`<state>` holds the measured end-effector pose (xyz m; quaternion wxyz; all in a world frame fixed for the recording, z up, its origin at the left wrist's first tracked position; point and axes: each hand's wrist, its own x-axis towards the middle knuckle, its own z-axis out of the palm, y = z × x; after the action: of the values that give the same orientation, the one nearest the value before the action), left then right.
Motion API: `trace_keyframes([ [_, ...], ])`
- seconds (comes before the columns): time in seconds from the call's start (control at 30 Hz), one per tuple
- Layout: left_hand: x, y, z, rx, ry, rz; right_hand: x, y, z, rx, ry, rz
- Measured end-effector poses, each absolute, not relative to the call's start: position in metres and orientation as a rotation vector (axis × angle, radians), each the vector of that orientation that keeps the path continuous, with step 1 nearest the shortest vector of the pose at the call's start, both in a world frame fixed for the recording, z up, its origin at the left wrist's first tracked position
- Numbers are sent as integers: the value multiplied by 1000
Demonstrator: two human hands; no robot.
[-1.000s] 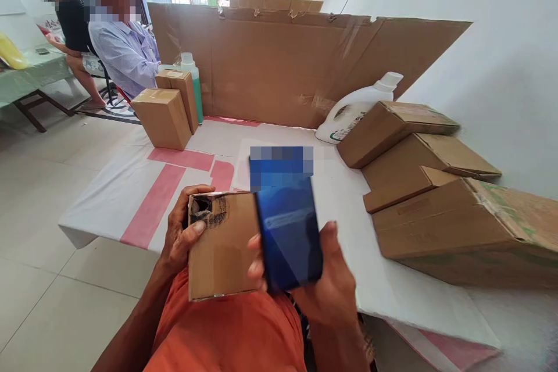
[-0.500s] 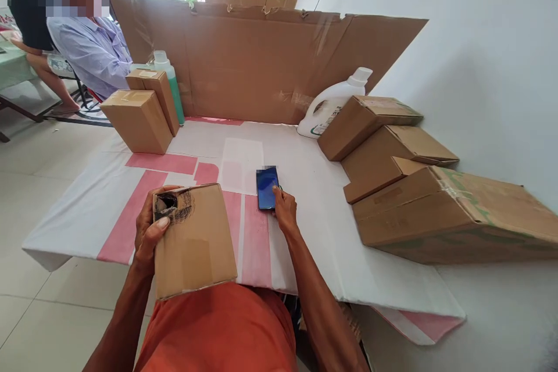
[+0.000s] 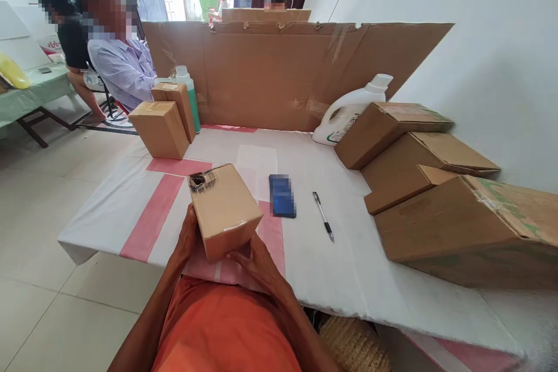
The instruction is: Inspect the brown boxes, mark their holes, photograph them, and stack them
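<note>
The left hand (image 3: 188, 239) and the right hand (image 3: 255, 258) both have their fingers closed around a small cardboard box (image 3: 223, 209), held tilted at the near edge of the tabletop (image 3: 349, 267). Just right of the box lies a phone (image 3: 282, 196), and further right of it a pen (image 3: 323, 224).

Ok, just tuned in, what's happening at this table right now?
A person holds a small brown cardboard box in both hands, left hand on its side, right hand under its near end, over the white-and-pink covered table. A dark blue phone and a pen lie beside it.
</note>
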<state>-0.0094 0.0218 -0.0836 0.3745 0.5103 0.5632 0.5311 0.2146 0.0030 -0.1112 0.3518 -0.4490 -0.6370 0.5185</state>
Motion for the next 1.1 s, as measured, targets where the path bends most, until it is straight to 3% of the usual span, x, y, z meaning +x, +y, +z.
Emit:
trace_keyframes([
  [0.4, -16, -33, -22, 1391, 1620, 1109, 233, 10, -40, -1224, -1316, 1277],
  [0.67, -13, -20, 16, 1640, 1612, 1358, 236, 15, -4, -1423, -1570, 692],
  [0.9, -17, 21, -46, 1493, 1665, 1389, 231, 47, -34, -1339, -1587, 710],
  [1.1, -36, 0, -109, 1504, 1701, 1142, 221, 24, -78, -1271, -1525, 1148],
])
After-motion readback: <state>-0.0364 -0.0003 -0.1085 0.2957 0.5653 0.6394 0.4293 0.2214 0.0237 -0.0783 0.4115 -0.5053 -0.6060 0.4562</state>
